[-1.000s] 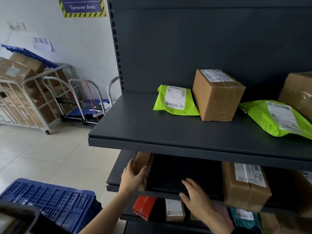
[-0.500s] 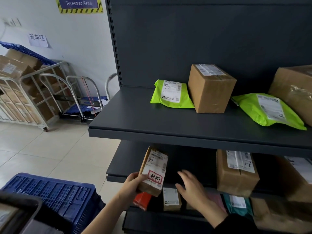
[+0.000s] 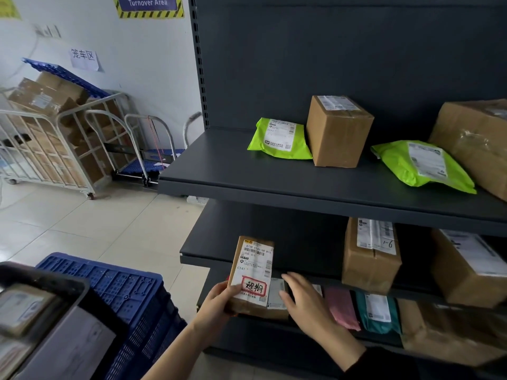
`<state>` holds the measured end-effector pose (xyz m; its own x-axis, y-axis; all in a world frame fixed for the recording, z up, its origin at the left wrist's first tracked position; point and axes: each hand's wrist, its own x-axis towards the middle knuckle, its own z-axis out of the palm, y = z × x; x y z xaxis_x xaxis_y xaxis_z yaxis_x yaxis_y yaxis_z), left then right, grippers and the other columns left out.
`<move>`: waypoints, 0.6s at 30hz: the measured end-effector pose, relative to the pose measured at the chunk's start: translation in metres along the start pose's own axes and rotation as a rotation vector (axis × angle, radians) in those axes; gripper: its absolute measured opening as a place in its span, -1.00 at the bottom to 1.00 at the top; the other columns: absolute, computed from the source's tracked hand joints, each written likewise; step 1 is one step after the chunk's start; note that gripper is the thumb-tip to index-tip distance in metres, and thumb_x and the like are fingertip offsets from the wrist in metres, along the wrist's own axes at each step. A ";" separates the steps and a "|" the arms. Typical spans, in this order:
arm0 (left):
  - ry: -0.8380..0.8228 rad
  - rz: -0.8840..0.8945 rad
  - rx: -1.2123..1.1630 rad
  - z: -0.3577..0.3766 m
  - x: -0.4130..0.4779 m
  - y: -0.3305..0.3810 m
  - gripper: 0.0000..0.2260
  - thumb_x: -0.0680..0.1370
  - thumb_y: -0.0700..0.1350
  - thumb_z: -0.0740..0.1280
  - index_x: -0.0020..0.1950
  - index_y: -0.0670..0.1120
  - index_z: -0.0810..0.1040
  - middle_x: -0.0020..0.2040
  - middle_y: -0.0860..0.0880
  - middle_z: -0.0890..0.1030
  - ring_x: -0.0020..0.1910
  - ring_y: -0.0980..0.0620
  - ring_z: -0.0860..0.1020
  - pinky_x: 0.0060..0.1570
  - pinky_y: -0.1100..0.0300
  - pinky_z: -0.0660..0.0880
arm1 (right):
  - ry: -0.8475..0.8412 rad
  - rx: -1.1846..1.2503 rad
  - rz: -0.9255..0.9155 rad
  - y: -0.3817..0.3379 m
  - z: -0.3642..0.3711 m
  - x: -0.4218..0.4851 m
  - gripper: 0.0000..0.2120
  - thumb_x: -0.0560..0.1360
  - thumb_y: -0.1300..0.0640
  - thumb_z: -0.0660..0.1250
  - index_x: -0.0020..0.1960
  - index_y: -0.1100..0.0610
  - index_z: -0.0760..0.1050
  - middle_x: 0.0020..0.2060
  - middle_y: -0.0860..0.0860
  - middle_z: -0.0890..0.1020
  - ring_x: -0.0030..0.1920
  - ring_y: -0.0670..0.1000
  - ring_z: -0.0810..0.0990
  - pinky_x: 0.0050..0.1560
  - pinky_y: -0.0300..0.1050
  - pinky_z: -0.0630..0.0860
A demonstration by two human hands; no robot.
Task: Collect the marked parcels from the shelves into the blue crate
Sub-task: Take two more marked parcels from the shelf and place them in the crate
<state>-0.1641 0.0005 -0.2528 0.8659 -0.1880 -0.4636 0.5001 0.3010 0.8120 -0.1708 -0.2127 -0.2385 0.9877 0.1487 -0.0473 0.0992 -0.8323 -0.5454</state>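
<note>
Cardboard parcel [image 3: 252, 270], marked with a red-bordered sticker [image 3: 253, 287], is held upright before the middle shelf [image 3: 208, 257], gripped low by the left hand [image 3: 219, 300]. The right hand [image 3: 304, 300] is spread loose beside it, empty. Pick-up is judged in hand; carriage left into the blue crate [image 3: 123, 292] is required next.
</note>
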 end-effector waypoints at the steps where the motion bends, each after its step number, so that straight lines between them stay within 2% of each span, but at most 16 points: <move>1: -0.005 -0.011 -0.017 -0.002 -0.004 -0.006 -0.48 0.35 -0.11 0.42 0.25 -0.23 0.38 0.04 -0.24 0.67 0.00 -0.18 0.66 -0.09 -0.01 0.62 | 0.005 0.014 -0.013 -0.002 0.002 -0.006 -0.54 0.62 -0.02 0.08 0.48 0.07 0.18 0.46 -0.08 0.24 0.44 -0.12 0.20 0.31 -0.34 0.16; 2: -0.013 -0.026 -0.032 -0.004 -0.008 -0.011 -0.48 0.35 -0.11 0.43 0.25 -0.21 0.39 0.03 -0.23 0.67 -0.01 -0.16 0.67 -0.16 0.08 0.62 | 0.009 0.029 -0.027 -0.005 0.004 -0.011 -0.56 0.62 -0.01 0.08 0.47 0.06 0.20 0.44 -0.09 0.27 0.40 -0.16 0.25 0.25 -0.40 0.15; 4: -0.033 -0.058 -0.060 -0.009 -0.015 -0.022 -0.49 0.36 -0.13 0.45 0.25 -0.20 0.38 0.03 -0.22 0.67 0.00 -0.16 0.67 -0.19 0.13 0.61 | 0.007 0.065 -0.062 -0.011 0.009 -0.021 -0.62 0.62 0.02 0.09 0.42 0.05 0.27 0.36 -0.11 0.37 0.24 -0.24 0.32 0.14 -0.47 0.22; 6: -0.053 -0.082 -0.054 -0.016 -0.022 -0.030 -0.48 0.36 -0.14 0.47 0.25 -0.19 0.38 0.04 -0.22 0.67 0.01 -0.16 0.66 -0.18 0.14 0.61 | -0.011 0.096 -0.075 -0.017 0.016 -0.028 -0.67 0.62 0.05 0.09 0.36 0.05 0.32 0.29 -0.10 0.43 0.15 -0.25 0.37 0.11 -0.41 0.37; 8: -0.050 -0.092 0.025 -0.023 -0.029 -0.036 -0.42 0.29 -0.12 0.52 0.23 -0.18 0.39 0.04 -0.20 0.68 -0.01 -0.13 0.67 -0.18 0.18 0.60 | -0.022 0.118 -0.063 -0.023 0.026 -0.035 -0.66 0.62 0.06 0.10 0.37 0.07 0.30 0.28 -0.09 0.45 0.17 -0.21 0.41 0.15 -0.35 0.42; 12: -0.028 -0.106 0.218 -0.049 -0.039 -0.051 -0.31 0.20 -0.04 0.61 0.23 -0.20 0.42 0.04 -0.15 0.68 -0.02 -0.08 0.68 -0.13 0.18 0.58 | -0.043 0.142 -0.052 -0.039 0.054 -0.049 -0.56 0.61 0.05 0.12 0.47 0.01 0.16 0.34 -0.13 0.40 0.27 -0.21 0.38 0.14 -0.43 0.36; 15: -0.053 -0.118 0.242 -0.074 -0.049 -0.063 -0.38 0.22 -0.03 0.56 0.18 -0.22 0.46 -0.03 -0.12 0.71 -0.06 -0.05 0.68 -0.16 0.24 0.58 | -0.066 0.134 -0.032 -0.050 0.076 -0.061 -0.55 0.62 0.03 0.10 0.48 -0.02 0.15 0.38 -0.13 0.36 0.33 -0.19 0.33 0.22 -0.38 0.31; 18: -0.048 -0.142 0.249 -0.099 -0.058 -0.074 -0.48 0.28 -0.03 0.51 0.15 -0.21 0.50 -0.04 -0.10 0.71 -0.08 -0.04 0.68 -0.17 0.23 0.57 | -0.117 0.062 0.032 -0.050 0.098 -0.069 -0.53 0.63 0.01 0.06 0.50 0.06 0.12 0.46 -0.06 0.27 0.43 -0.10 0.23 0.36 -0.26 0.22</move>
<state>-0.2497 0.0814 -0.3209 0.7829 -0.2575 -0.5663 0.5925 0.0311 0.8050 -0.2562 -0.1287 -0.2896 0.9692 0.1868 -0.1603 0.0569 -0.8036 -0.5925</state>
